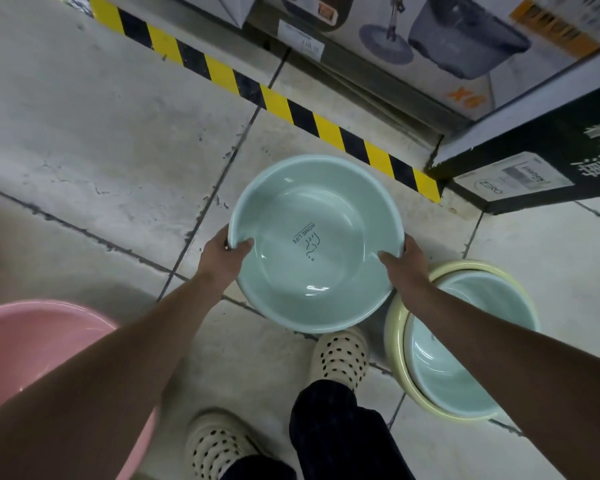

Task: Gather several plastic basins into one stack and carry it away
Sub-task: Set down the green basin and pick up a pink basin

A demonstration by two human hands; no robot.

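Note:
A pale green plastic basin [323,216] with "HOME LIFE" printed inside is held above the tiled floor in the middle of the view. My left hand [224,252] grips its left rim, thumb inside. My right hand [404,263] grips its right rim the same way. On the floor at the lower right, a second green basin [440,372] sits nested inside a yellow basin [397,344], partly hidden by my right forearm. A pink basin [32,344] lies at the lower left, partly covered by my left arm.
A yellow-and-black hazard stripe [281,102] runs diagonally along the base of a shelf holding boxed mop sets [465,46]. A dark carton [541,161] stands at the right. My feet in cream perforated clogs [340,358] stand just below the held basin.

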